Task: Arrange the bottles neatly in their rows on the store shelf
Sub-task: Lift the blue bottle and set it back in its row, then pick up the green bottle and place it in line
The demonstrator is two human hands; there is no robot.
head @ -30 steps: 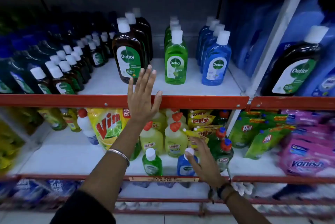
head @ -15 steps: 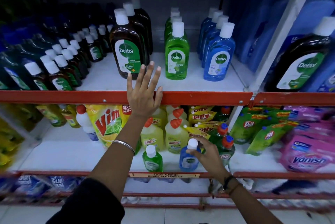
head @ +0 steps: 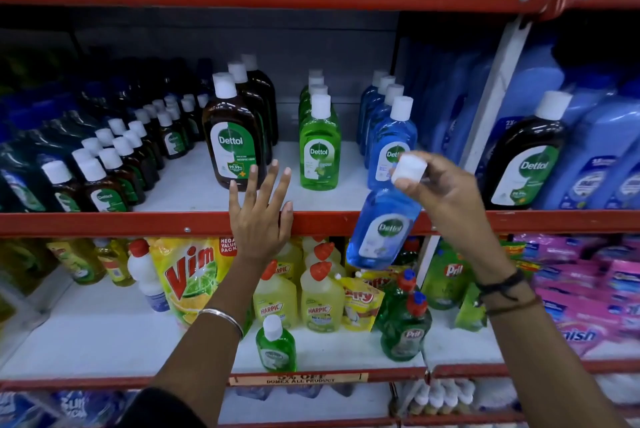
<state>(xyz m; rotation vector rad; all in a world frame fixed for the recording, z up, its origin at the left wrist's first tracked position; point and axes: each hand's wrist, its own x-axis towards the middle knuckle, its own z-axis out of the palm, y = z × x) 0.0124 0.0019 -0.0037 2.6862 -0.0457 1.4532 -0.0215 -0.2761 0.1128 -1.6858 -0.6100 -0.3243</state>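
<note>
My right hand point(head: 440, 192) grips a small blue Dettol bottle point(head: 381, 230) by its white cap, holding it in the air in front of the red shelf edge point(head: 138, 223), just below the row of blue Dettol bottles point(head: 389, 129). My left hand point(head: 261, 216) rests flat and open against that red edge, fingers spread, in front of the big brown Dettol bottles point(head: 232, 147). A row of green Dettol bottles point(head: 318, 143) stands between the brown and blue rows. One small green Dettol bottle point(head: 276, 346) stands alone at the front of the lower shelf.
Small brown Dettol bottles point(head: 114, 164) fill the upper shelf's left. The lower shelf holds a Vim pouch point(head: 188, 275), Harpic bottles point(head: 318, 303), Pril bottles point(head: 405, 323) and pink Vanish packs point(head: 581, 296). A white upright point(head: 491, 98) divides the shelf from blue jugs on the right.
My right hand has lifted the small blue Dettol bottle from the lower shelf's front up to the upper shelf's edge. My left hand stays on the red edge.
</note>
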